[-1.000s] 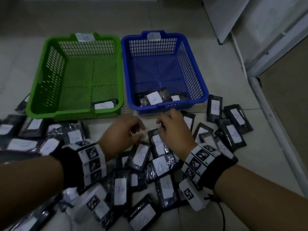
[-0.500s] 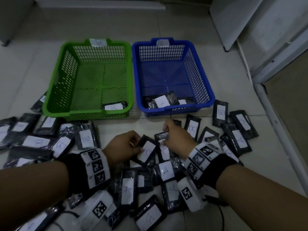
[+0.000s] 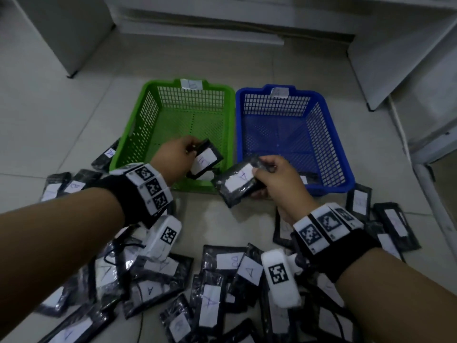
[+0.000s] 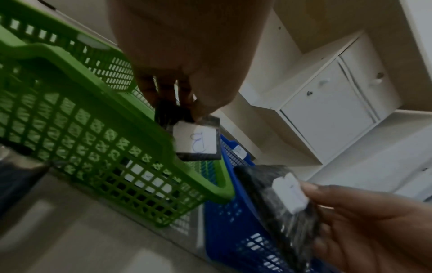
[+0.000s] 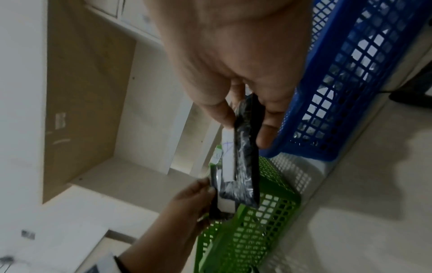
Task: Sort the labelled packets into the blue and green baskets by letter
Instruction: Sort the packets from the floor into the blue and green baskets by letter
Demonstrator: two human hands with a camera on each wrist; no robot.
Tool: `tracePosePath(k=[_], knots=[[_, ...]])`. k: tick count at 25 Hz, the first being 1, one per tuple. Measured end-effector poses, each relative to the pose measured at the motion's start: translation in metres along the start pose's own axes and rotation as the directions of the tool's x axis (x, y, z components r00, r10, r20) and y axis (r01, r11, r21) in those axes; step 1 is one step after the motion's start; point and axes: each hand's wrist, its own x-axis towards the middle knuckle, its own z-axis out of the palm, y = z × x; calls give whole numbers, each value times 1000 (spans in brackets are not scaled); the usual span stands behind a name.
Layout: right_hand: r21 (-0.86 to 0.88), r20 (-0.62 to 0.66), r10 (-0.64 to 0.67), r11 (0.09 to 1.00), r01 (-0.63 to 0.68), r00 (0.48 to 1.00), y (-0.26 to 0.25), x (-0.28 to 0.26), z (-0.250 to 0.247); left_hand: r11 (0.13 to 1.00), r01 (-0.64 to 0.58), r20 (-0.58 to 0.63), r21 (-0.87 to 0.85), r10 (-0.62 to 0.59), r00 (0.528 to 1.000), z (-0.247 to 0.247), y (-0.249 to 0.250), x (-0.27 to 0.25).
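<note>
Head view: our left hand (image 3: 173, 157) pinches the B packet (image 3: 205, 162) over the green basket (image 3: 148, 125), at ten o'clock of the right hand (image 3: 277, 177) clutching the A packet (image 3: 237, 184) short of the blue basket (image 3: 329, 144).

Left wrist view: our left grip is only fingertips; the packet may slip outside.

Right wrist view: our right grip clamps one end; an early drop likely lands on the floor.

Both the green basket (image 3: 133, 134) and blue basket (image 3: 329, 134) look like hard molded plastic mesh, slightly shiny. The packets (image 3: 237, 184) are glossy, crinkly black film with matt white paper labels (image 3: 207, 309). Floor (image 3: 61, 115) is smooth pale tile with a soft sheen.
</note>
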Motion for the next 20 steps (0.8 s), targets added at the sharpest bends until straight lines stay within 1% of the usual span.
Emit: tracePosePath(k=[2, 5, 7, 8, 10, 11, 13, 14, 15, 16, 17, 18, 19, 20], knots=[[109, -130, 40, 994, -26, 991, -1, 14, -7, 995, 18, 91, 94, -26, 996, 4, -8, 12], [164, -336, 65, 986, -9, 939, 7, 34, -22, 983, -9, 150, 181, -18, 989, 9, -13, 23], [75, -457, 39, 997, -6, 889, 13, 41, -28, 974, -41, 208, 223, -6, 978, 15, -15, 26], [12, -485, 15, 1000, -11, 874, 15, 44, -28, 967, -59, 245, 249, -4, 970, 19, -15, 27], [-80, -486, -16, 996, -26, 874, 18, 48, -26, 958, -62, 284, 279, -21, 959, 26, -17, 26], [-120, -474, -27, 992, -35, 880, 18, 49, -24, 963, -45, 268, 266, -29, 963, 27, -18, 25], [-199, -459, -49, 979, -48, 887, 18, 48, -22, 986, -17, 161, 164, -10, 987, 23, -20, 17], [-243, -452, -57, 968, -61, 890, 18, 48, -22, 992, -58, 88, 108, 48, 995, 19, -18, 9], [-302, -440, -76, 951, -67, 895, 18, 46, -21, 987, -145, 20, 64, 144, 989, 14, -17, -2], [-378, -418, -100, 923, -72, 903, 16, 43, -20, 966, -257, -36, 32, 258, 965, 10, -14, -15], [-459, -392, -132, 886, -69, 911, 16, 40, -19, 931, -365, -57, 7, 364, 929, 8, -13, -33], [-533, -362, -177, 845, -47, 915, 16, 36, -18, 896, -444, -41, -17, 443, 895, 7, -11, -50], [-586, -331, -228, 811, -10, 916, 18, 28, -16, 872, -487, 17, -40, 488, 873, 10, -12, -67], [-612, -306, -280, 790, 38, 910, 21, 17, -15, 866, -496, 98, -60, 500, 860, 15, -14, -82]])
